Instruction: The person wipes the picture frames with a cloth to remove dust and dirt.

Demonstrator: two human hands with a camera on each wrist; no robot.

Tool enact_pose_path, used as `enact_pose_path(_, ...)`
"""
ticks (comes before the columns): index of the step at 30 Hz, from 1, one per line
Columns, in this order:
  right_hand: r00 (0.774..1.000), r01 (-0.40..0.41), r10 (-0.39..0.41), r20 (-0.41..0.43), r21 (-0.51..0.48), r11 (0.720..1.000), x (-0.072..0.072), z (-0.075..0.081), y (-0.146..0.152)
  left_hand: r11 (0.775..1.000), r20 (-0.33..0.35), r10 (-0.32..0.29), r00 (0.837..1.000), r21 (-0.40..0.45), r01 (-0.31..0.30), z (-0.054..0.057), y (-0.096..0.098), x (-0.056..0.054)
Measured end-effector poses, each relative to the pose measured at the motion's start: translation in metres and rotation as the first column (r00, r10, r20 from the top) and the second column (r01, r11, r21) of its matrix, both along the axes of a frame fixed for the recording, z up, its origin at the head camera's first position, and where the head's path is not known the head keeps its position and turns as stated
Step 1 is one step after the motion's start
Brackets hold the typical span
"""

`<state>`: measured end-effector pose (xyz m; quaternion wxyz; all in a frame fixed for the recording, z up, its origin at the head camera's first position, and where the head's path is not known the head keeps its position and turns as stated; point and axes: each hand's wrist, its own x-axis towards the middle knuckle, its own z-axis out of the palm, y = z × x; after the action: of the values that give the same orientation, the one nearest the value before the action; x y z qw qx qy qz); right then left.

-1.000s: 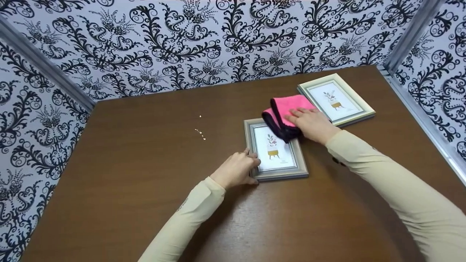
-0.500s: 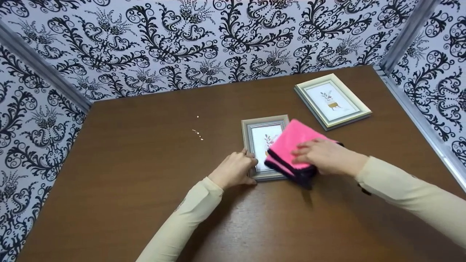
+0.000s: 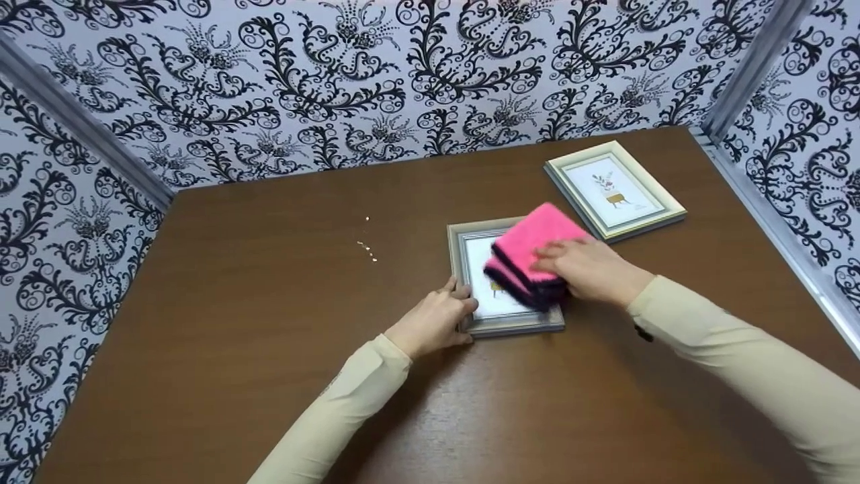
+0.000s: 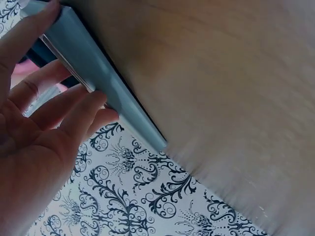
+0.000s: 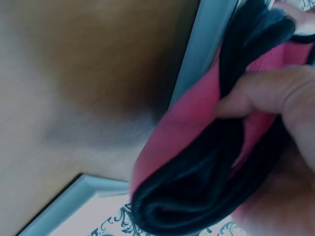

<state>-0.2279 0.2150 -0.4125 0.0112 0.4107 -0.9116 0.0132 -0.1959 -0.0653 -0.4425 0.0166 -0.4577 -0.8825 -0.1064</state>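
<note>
A grey picture frame (image 3: 516, 324) with a potted-plant print lies flat on the brown table. My left hand (image 3: 433, 317) grips its left edge; in the left wrist view the thumb sits at one corner and the fingers (image 4: 78, 110) bend along the side. My right hand (image 3: 594, 267) holds a folded pink cloth (image 3: 534, 238) with dark edging over the right part of the print, hiding much of it. The right wrist view shows the thumb (image 5: 261, 96) pressed into the folds of the cloth.
A second, cream picture frame (image 3: 613, 190) with a similar print lies at the back right. Small pale flecks (image 3: 367, 250) dot the brown table (image 3: 269, 289) left of the grey frame. Black-and-white patterned walls (image 3: 336, 81) stand behind and at both sides.
The right hand brought the cloth from the grey frame's upper right corner down past its lower right, then back up to the middle right. The left hand stayed on the frame's edge.
</note>
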Motion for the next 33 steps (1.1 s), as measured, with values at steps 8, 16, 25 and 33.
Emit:
enact_pose_path(8, 0.961, 0.276, -0.276, 0.009, 0.055, 0.96, -0.032, -0.005, -0.023, 0.996, -0.042, 0.074, 0.996, -0.043, -0.076, 0.0, 0.003, 0.016)
enact_pose_path(16, 0.911, 0.393, -0.395, 0.117, 0.035, 0.919, -0.036, 0.008, -0.071, 0.992, -0.117, 0.106, 0.987, -0.062, -0.113, 0.003, 0.005, 0.021)
enact_pose_path(25, 0.917, 0.393, -0.38, 0.121, -0.11, 0.913, -0.035, -0.002, -0.108, 0.99, -0.143, 0.072, 0.987, -0.11, -0.088, 0.003, 0.006, 0.02)
enact_pose_path(33, 0.953, 0.055, 0.048, 0.298, -0.328, 0.943, -0.04, -0.008, -0.099, 0.989, -0.155, 0.056, 0.986, -0.13, -0.076, 0.004, 0.006, 0.022)
